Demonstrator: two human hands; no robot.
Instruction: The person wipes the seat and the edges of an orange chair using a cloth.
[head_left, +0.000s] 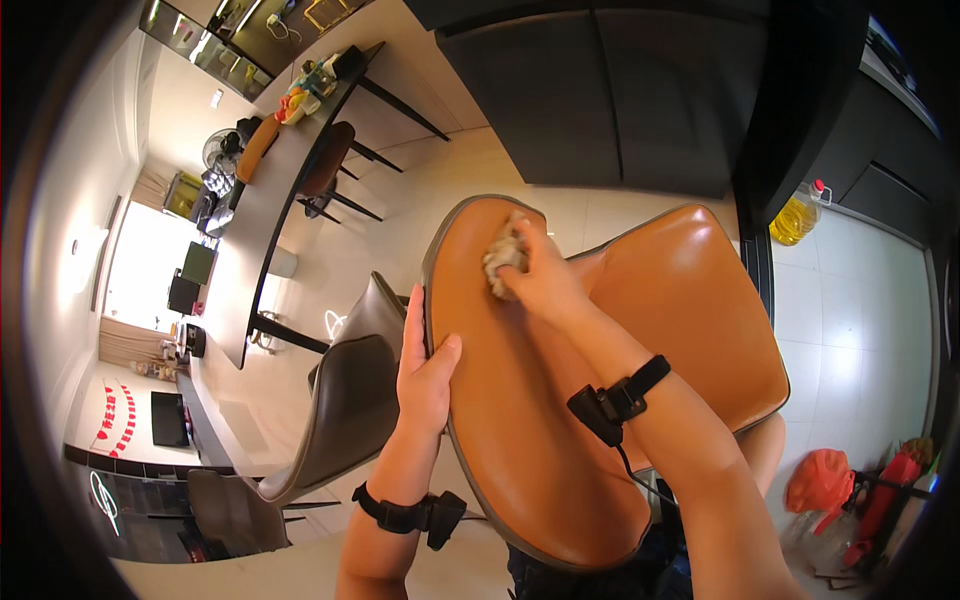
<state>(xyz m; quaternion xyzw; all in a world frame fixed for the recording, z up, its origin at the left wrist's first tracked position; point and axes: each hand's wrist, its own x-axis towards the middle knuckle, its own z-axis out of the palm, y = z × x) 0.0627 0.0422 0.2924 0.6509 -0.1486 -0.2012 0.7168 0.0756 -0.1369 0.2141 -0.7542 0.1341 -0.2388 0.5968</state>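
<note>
An orange-brown leather-like chair with dark edging fills the middle of the view, its backrest nearest me and its seat reaching to the right. My left hand grips the backrest's left edge, thumb on the front face and fingers on the outer side. Bunched in my right hand is a beige cloth, pressed against the upper part of the backrest. Both wrists wear black straps with small devices. The chair's legs are mostly hidden.
A grey chair stands close on the left, beside a long table holding many things. Dark cabinets rise ahead. On the right are a bottle of yellow oil, a red plastic bag and a black door frame.
</note>
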